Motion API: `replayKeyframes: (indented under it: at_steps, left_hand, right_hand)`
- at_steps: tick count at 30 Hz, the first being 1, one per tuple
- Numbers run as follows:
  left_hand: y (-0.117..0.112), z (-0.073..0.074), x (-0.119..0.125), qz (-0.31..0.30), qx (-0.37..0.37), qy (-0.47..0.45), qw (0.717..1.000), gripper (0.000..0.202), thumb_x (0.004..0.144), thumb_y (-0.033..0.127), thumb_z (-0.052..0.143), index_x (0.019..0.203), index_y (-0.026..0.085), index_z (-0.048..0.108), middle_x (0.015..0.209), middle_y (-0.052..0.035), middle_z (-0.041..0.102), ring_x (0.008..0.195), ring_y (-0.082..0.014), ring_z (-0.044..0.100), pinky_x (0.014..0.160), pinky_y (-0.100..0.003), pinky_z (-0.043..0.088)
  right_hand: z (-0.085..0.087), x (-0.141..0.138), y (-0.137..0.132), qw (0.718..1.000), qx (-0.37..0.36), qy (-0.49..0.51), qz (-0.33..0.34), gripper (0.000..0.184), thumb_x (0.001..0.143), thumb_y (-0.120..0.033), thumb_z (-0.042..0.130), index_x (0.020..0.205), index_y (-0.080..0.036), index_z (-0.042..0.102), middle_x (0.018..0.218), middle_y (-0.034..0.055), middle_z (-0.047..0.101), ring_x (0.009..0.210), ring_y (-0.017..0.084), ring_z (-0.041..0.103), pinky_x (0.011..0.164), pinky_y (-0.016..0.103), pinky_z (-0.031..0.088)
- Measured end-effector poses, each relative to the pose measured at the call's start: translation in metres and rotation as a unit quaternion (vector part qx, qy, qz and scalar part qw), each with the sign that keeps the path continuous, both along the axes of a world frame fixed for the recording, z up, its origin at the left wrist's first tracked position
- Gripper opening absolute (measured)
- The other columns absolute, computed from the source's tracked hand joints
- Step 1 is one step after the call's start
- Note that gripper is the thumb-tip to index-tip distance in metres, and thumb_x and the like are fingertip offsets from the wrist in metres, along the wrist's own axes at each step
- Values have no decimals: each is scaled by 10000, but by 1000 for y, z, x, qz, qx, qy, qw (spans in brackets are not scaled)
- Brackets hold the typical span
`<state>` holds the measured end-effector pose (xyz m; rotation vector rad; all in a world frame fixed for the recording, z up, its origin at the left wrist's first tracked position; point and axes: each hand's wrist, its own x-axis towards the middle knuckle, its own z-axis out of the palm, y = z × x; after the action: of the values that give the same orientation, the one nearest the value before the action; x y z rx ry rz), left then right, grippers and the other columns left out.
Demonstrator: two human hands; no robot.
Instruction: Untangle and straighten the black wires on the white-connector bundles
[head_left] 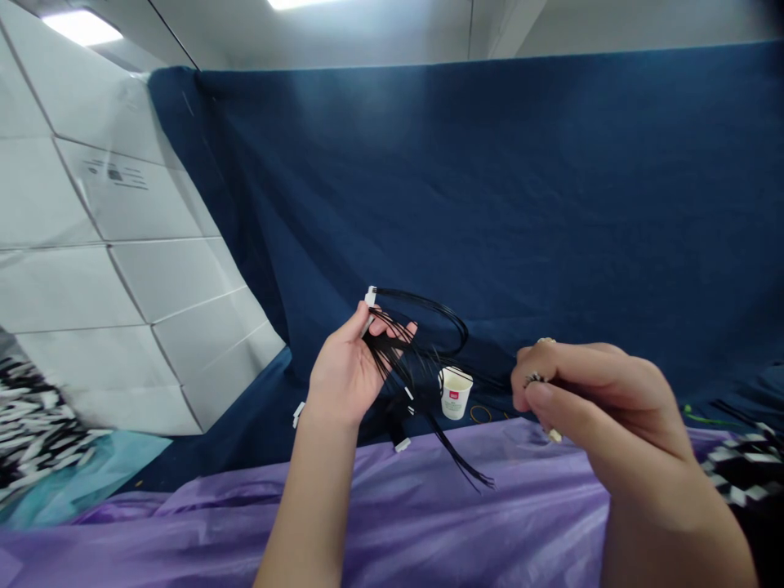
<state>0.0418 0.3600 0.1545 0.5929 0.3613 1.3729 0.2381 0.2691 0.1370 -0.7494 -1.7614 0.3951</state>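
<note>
My left hand (352, 371) is closed around a bundle of thin black wires (398, 347). A white plug connector (371, 296) sticks up between its thumb and fingers. From there some wires loop out to the right, while others hang down with loose ends. To the right, my right hand (588, 392) pinches the ends of several of these wires between thumb and fingers. Small pale bits show at its fingertips, too small to name. Behind the wires stands a white paper cup (456, 394) with a red mark.
Stacked white boxes (165, 278) rise at the left beside a dark blue cloth (490, 204). Purple sheeting (429, 506) covers the front. Piles of black and white connectors (42, 425) lie at the left and far right. A rubber band (481, 414) rests near the cup.
</note>
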Motion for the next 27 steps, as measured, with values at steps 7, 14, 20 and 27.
replayKeyframes:
  at_steps: [7,14,20,27]
  left_hand:
    - [0,-2,1,9,0,-3,1000,345,1028,192,417,742,117,595,562,27,479,531,-90,552,886,-423,601]
    - [2,-3,1,4,8,2,1000,359,1031,199,404,741,103,593,564,23,472,500,-87,534,862,-415,612]
    - [0,-2,0,1,2,-1,1000,353,1029,199,406,744,102,591,566,25,466,501,-89,540,873,-409,609]
    - [3,-4,0,-4,18,-4,1000,346,1031,197,409,748,108,587,569,26,476,512,-82,538,861,-399,609]
  right_hand:
    - [3,-2,5,1000,4,-14,-13,303,948,-201,515,647,-176,536,559,-28,387,516,92,330,498,279,248]
    - [3,-4,8,999,6,-30,-18,321,942,-195,506,623,-171,531,552,-20,406,526,93,357,514,280,269]
    - [5,-6,10,997,-36,-61,-37,318,1020,-285,474,747,-166,586,601,-40,418,531,73,333,484,244,269]
    - [3,-5,15,991,-39,-103,-70,288,1048,-330,445,857,-178,598,628,-46,469,547,67,409,494,202,325]
